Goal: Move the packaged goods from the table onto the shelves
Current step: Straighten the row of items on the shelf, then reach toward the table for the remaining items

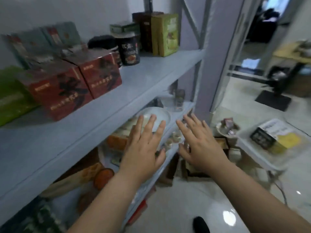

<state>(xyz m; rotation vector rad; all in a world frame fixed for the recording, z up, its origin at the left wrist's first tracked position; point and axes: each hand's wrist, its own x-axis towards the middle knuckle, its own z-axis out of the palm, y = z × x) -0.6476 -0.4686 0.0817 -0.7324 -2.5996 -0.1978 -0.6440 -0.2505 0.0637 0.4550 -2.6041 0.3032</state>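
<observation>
Landmark: we take the upper shelf board (151, 76) of the grey-blue rack as our reference.
Left hand (143, 148): released, fingers straight and spread, palm down, grasping nothing. It hovers below the board's front edge, over the white plate.
Right hand (200, 145): also released, fingers splayed, nothing in it. It is below the board, toward its right end, near the left hand but apart from it.
Nearer red box (60, 91): on the board, toward its left end.
Farther red box (102, 73): on the board, just right of the nearer one and touching it.
Green pack (11, 95): on the board at its far left, cut off by the frame.
Dark can (128, 49): upright on the board, behind and right of the red boxes.
Green-and-yellow carton (165, 34): upright at the board's right rear, touching a dark brown carton (143, 31) on its left.
Teal packets (42, 39): leaning at the board's back left. The print is too blurred to read.
White plate (159, 113): on the shelf beneath the board, partly covered by the left hand's fingers.
Yellow-and-black package (276, 137): not on the shelves. It lies well off the board's right end and lower, in a white tray (262, 163).
Contact: we cannot tell whether either hand touches the lower shelf.
</observation>
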